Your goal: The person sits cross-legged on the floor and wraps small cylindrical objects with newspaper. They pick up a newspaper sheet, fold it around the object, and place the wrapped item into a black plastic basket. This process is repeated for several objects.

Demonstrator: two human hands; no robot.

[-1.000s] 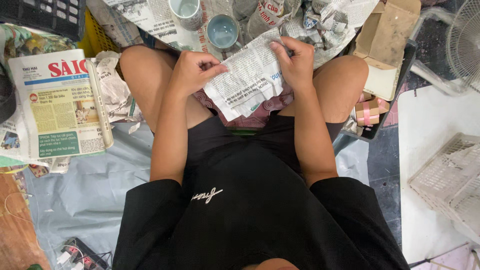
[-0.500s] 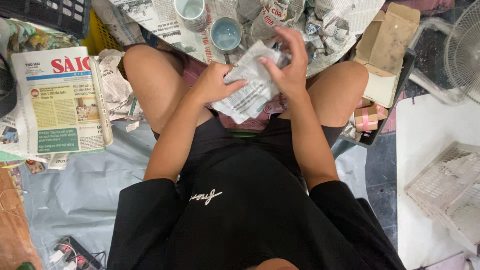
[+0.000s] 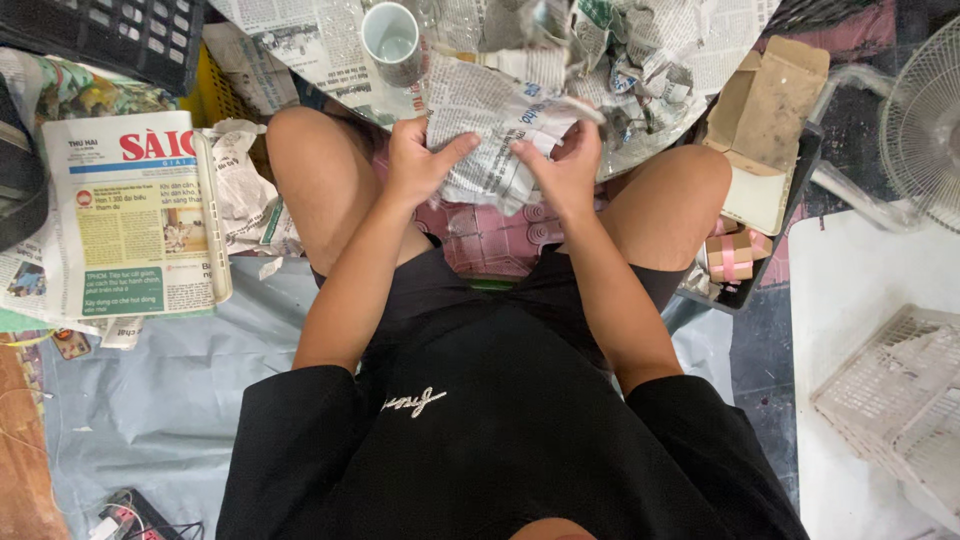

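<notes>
I sit on a pink plastic stool (image 3: 495,240) and look down at my lap. Both hands grip one crumpled sheet of newspaper (image 3: 490,140) between my knees. My left hand (image 3: 420,160) pinches its left edge with the thumb pointing right. On the sheet's right side my right hand (image 3: 562,165) closes around the paper. Something may be wrapped inside the paper, but it is hidden.
A pale cup (image 3: 392,42) stands on newspaper ahead, among crumpled paper wads (image 3: 620,70). A folded newspaper stack (image 3: 130,215) lies left, a black crate (image 3: 110,35) behind it. Right: a cardboard box (image 3: 765,110), small ribboned boxes (image 3: 735,255), a fan (image 3: 925,110), a white basket (image 3: 895,400).
The flat sheet held spread between my hands has been crumpled and folded inward. My hands have come closer together around it.
</notes>
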